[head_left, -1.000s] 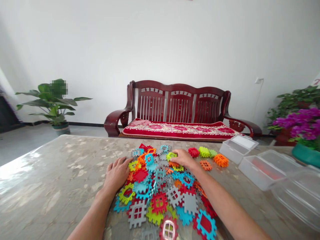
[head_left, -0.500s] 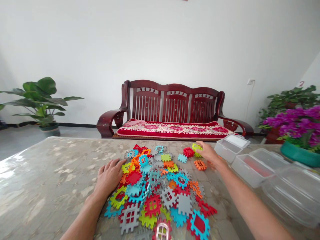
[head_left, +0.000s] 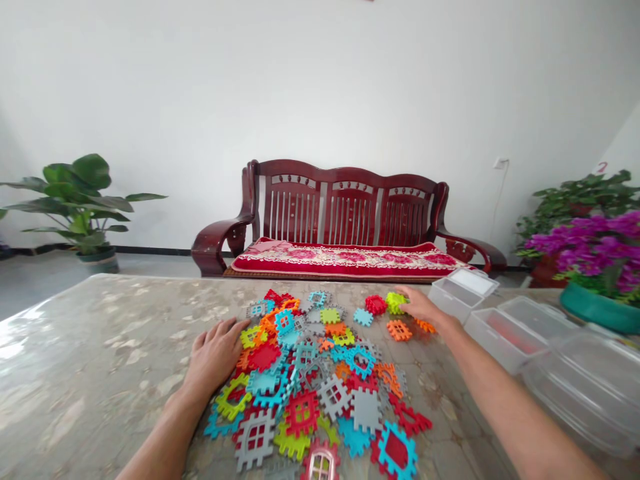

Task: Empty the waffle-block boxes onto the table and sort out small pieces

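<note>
My left hand [head_left: 216, 348] lies palm down on the table with fingers stretched out. Its fingertips reach the left edge of a heap of toothed plastic building tiles in red, blue, grey, lime and orange, such as a grey window tile [head_left: 255, 438]. Past the heap, on the right, my right hand [head_left: 421, 308] has its fingers closed at the right side of a lime-green toothed block [head_left: 395, 303]. A red toothed block [head_left: 376, 305] sits just left of it. Nearer to me are an orange window tile [head_left: 399, 330] and another orange piece [head_left: 425, 325], partly under my wrist.
Clear plastic boxes [head_left: 505, 343] stand on the right of the table [head_left: 110, 353], one with something reddish inside. Behind them is a teal pot [head_left: 600, 308] with purple flowers. A wooden bench [head_left: 350, 207] stands across the table, and a potted plant [head_left: 93, 200] is at the left.
The lime-green block has shifted slightly right and down, beside the red block, with my right hand at it. My right hand has moved a little right. My left hand stays by the heap.
</note>
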Tool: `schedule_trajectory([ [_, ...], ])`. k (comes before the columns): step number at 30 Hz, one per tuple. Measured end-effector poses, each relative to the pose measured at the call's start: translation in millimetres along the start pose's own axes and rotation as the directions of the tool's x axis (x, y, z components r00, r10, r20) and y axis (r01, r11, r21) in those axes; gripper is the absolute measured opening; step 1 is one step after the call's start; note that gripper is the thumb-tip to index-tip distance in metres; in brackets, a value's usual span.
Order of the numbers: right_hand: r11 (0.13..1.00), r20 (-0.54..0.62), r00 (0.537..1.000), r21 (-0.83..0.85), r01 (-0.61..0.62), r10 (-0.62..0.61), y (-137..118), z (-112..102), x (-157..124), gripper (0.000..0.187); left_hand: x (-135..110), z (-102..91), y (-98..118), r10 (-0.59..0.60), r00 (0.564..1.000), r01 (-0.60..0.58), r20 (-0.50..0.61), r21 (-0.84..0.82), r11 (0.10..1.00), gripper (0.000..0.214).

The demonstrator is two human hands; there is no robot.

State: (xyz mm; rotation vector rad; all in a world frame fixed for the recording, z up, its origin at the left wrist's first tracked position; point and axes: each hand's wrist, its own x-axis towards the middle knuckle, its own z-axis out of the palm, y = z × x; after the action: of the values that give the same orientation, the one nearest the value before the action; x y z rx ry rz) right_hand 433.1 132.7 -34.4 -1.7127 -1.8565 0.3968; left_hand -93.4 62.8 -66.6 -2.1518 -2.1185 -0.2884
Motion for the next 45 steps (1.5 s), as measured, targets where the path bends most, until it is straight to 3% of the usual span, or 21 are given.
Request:
schedule_trajectory([
  [6, 0.999, -0.03, 1.0, -0.045, 0.007, -0.008, -10, -2, -4, 0.07, -1, -2.7, 1, -0.01, 1.0, 0.01, 0.011, -0.004, 1.0, 0.051],
  [11, 0.993, -0.136, 0.984, -0.052, 0.106, -0.113, -54, 12, -19, 0.057, -1, -4.2, 2, -0.011, 1.0, 0.012, 0.022, -0.009, 1.0, 0.051],
  [14, 0.982, -0.031, 0.984, 0.059, 0.178, -0.176, -90, 41, -26, 0.043, -1, -4.0, 3, -0.017, 1.0, 0.017, 0.009, -0.014, 1.0, 0.051],
  [17, 0.968, 0.066, 0.972, 0.128, 0.217, -0.227, -123, 73, -25, 0.042, -1, -4.0, 4, -0.025, 1.0, 0.025, -0.002, -0.019, 1.0, 0.05],
  [22, 0.956, 0.244, 0.928, -0.023, 0.294, -0.28, -152, 99, -6, 0.053, -2, -4.4, 3, -0.012, 1.0, 0.013, 0.003, -0.032, 0.999, 0.051],
  [27, 0.918, 0.368, 0.877, -0.123, 0.376, -0.31, -163, 99, 5, 0.047, -1, -2.5, 2, -0.017, 1.0, 0.016, -0.012, -0.036, 0.999, 0.05],
  [33, 0.882, 0.395, 0.849, -0.164, 0.441, -0.351, -171, 97, 1, 0.035, 0, -0.3, 1, -0.011, 1.0, 0.011, -0.017, -0.03, 0.999, 0.051],
  [39, 0.903, 0.272, 0.891, -0.132, 0.408, -0.363, -162, 84, -8, 0.05, 1, 0.7, 0, -0.013, 1.0, 0.013, -0.012, -0.012, 1.0, 0.052],
  [45, 0.953, 0.136, 0.944, -0.002, 0.303, -0.3, -135, 73, -13, 0.042, 0, -3.4, 2, -0.013, 1.0, 0.013, 0.013, 0.012, 1.0, 0.052],
])
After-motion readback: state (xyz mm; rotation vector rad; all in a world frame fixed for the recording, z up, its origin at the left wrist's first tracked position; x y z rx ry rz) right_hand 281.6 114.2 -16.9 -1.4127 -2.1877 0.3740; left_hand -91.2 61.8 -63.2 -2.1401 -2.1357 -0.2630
